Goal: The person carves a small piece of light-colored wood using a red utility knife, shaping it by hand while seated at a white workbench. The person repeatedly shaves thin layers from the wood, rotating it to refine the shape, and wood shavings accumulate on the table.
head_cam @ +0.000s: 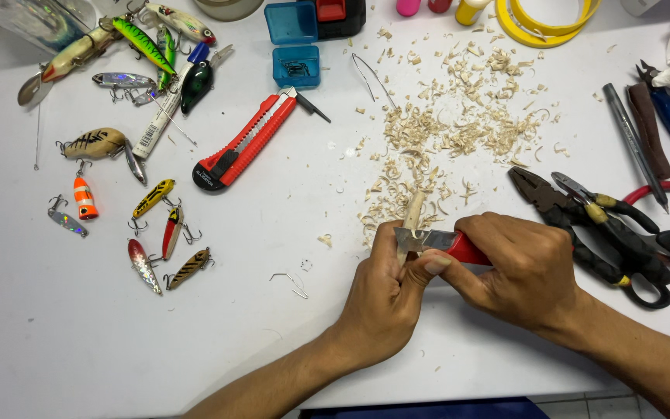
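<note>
Spreading white under everything: desk [288, 341]. Reaching in from the lower edge, two bare forearms, meeting right of centre. Gripping a pale wood stick [412, 211] upright in a closed fist: left hand [385, 291], thumb pressing against the back of the blade. Clenching around the red handle of a knife [447, 242]: right hand [525, 268], steel blade lying across the stick just above the left fingers, touching the wood. Fanning out above the hands toward the top edge: pale shavings [459, 124], thickest just beside the stick's tip. Lying just right of the right hand: black pliers [552, 209], crossing smaller yellow-jointed pliers [595, 203] and black scissors [664, 260]. Resting further right: grey pen [633, 143], brown tool handle and blue handles, partly cut by the frame. Sitting well apart at upper centre-left: second red cutter [246, 143], blade end pointing up-right. Standing open near the top edge: blue box [295, 48], small hooks showing inside. Curving at the top right: yellow tape roll [548, 27]. Scattering across the left side: fishing lures [149, 233], green, orange, yellow, silver and brown, hooks dangling. Lying between lures and hands: small bent wire [292, 283].
</note>
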